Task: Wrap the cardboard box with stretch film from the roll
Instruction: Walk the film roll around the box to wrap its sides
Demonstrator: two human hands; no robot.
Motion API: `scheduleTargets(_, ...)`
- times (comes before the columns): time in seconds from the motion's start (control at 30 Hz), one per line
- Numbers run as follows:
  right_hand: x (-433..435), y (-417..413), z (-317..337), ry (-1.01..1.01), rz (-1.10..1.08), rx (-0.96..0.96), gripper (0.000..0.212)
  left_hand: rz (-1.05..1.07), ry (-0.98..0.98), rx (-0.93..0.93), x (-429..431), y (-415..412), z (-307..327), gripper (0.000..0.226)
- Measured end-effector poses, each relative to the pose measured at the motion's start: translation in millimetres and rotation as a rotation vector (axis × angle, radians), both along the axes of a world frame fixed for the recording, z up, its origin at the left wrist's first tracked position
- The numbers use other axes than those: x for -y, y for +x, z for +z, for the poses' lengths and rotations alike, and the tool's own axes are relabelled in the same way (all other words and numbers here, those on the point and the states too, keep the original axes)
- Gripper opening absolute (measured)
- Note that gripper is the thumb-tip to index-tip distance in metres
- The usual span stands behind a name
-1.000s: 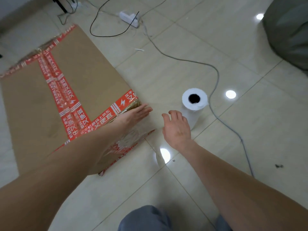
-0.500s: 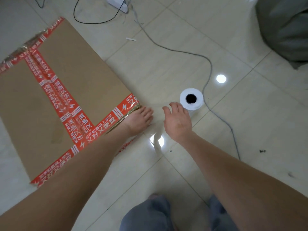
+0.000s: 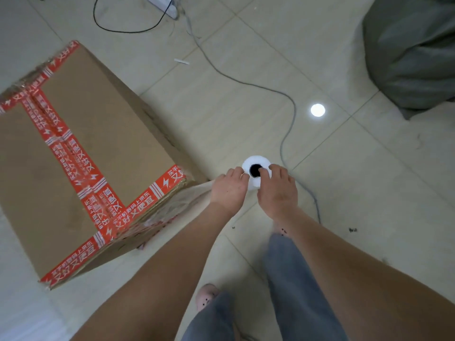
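Red tape [image 3: 157, 193] along near edge of cardboard box [image 3: 103, 114]: white chars "买手机数码上京东" + bigger "又好又便宜", w/ lightning-bolt sign. Same print repeats on tape strips across box top, rotated, partly blurred.

The floor [image 3: 221, 107] is pale, glossy beige tile with thin grout lines, and a round ceiling light reflection [image 3: 317, 110] shines on it. A grey cable [image 3: 290, 104] snakes across it from a white power strip [image 3: 162, 2] (partly cut off at the top edge), beside a looping black cable [image 3: 123, 29]. A grey-green beanbag [image 3: 413, 50] slumps at upper right.
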State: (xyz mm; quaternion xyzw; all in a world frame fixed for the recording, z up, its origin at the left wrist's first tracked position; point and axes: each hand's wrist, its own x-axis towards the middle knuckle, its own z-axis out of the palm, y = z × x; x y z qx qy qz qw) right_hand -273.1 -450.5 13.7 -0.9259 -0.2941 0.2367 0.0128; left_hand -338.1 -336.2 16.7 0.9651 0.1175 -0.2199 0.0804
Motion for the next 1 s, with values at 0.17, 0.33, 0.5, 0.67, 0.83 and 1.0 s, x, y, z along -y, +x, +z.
scheduleTargets(0.17,7,40,-3,-0.044,-0.001,-0.106,0.052,0.236,-0.029,-0.066,12,36,-4,0.042)
scheduleTargets(0.33,0,64,-13,-0.074,0.043,-0.161,0.042,0.393,-0.029,-0.099,10,63,-9,0.042)
scheduleTargets(0.5,-11,73,-24,-0.106,0.093,-0.22,0.042,0.48,-0.059,-0.126,8,71,-22,0.037)
scheduleTargets(0.67,-23,80,-36,-0.113,0.048,-0.32,0.04,0.522,-0.096,-0.141,12,80,-35,0.037)
scheduleTargets(0.83,-35,89,-47,-0.149,0.014,-0.324,0.031,0.524,-0.098,-0.147,3,90,-46,0.029)
scheduleTargets(1.0,-48,100,-49,-0.148,0.083,-0.242,0.026,0.453,-0.142,-0.133,-14,101,-48,0.023)
